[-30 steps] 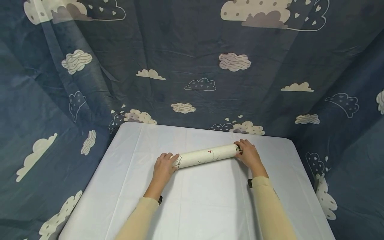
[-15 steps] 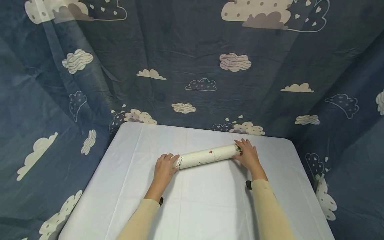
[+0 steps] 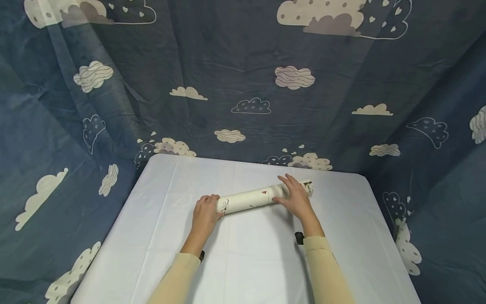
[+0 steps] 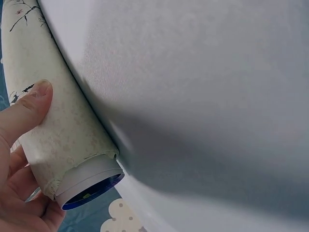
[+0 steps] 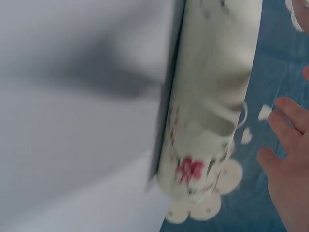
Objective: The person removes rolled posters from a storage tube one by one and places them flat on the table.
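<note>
A long cream roll (image 3: 247, 200), like wallpaper, with dark branches and red flowers, lies slightly slanted across the white table. My left hand (image 3: 204, 214) grips its left end, with the thumb on one side and the fingers curled round the other in the left wrist view. From that end of the roll (image 4: 63, 111) a white tube core (image 4: 87, 179) with a dark blue inside sticks out. My right hand (image 3: 298, 200) is over the right part of the roll with fingers spread. In the right wrist view, the fingers of my right hand (image 5: 292, 154) stand apart from it.
The white-covered table (image 3: 243, 261) reaches back to a dark blue curtain (image 3: 243, 55) with printed clouds, which also hangs along both sides. Both wrists wear a dark device, such as the one under the right wrist (image 3: 299, 238).
My right hand has let go of the roll's right end and moved left along it, so the flowered end now shows beyond the hand. The left hand keeps its hold.
</note>
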A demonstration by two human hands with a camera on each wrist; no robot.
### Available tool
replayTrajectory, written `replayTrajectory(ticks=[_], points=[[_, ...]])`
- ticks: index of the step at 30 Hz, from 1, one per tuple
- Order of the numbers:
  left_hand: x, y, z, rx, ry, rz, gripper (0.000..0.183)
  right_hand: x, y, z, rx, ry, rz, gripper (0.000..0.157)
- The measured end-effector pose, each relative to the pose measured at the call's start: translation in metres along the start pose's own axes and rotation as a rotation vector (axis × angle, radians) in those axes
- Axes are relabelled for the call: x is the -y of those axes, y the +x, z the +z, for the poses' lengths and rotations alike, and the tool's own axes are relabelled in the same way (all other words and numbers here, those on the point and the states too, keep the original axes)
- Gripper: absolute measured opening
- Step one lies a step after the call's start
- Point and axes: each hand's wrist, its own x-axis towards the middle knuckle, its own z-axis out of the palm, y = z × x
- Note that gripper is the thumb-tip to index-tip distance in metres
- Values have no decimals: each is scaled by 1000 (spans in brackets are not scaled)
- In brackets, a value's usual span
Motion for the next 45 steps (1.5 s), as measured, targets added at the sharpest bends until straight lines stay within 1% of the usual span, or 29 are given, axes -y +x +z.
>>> replayTrajectory(ticks=[3, 6, 10, 14, 17, 21, 23, 27, 29, 34, 36, 40, 45], points=[[-1, 1, -1, -10, -6, -3, 63, 16, -1, 8, 4, 8, -34, 86], [-2, 2, -1, -14, -7, 0, 62, 30, -2, 16, 16, 10, -50, 86], [-3, 4, -2, -10, 2, 2, 62, 46, -4, 25, 29, 27, -79, 87], [-3, 5, -3, 3, 8, -4, 62, 61, -6, 35, 20, 33, -128, 86], [-3, 5, -4, 6, -2, -18, 62, 71, -8, 43, 14, 27, -165, 85], [-2, 4, -4, -8, -25, -56, 62, 82, -11, 55, 36, 8, -202, 86], [-2, 3, -3, -5, -31, -71, 62, 86, -13, 61, 49, -13, -207, 88], [-3, 0, -2, 12, -33, -68, 62, 95, -20, 69, 48, -47, -208, 89], [-3, -2, -2, 13, -39, -71, 62, 99, -22, 73, 37, -66, -224, 89], [-2, -4, -2, -13, -48, -95, 62, 108, -25, 85, 28, -101, -288, 87], [-2, -5, -3, -13, -50, -101, 62, 111, -25, 89, 27, -117, -299, 86], [-3, -5, -2, -9, -56, -102, 62, 114, -25, 93, 17, -140, -303, 85], [-8, -3, 0, -13, -64, -84, 62, 116, -25, 92, 12, -142, -296, 85]])
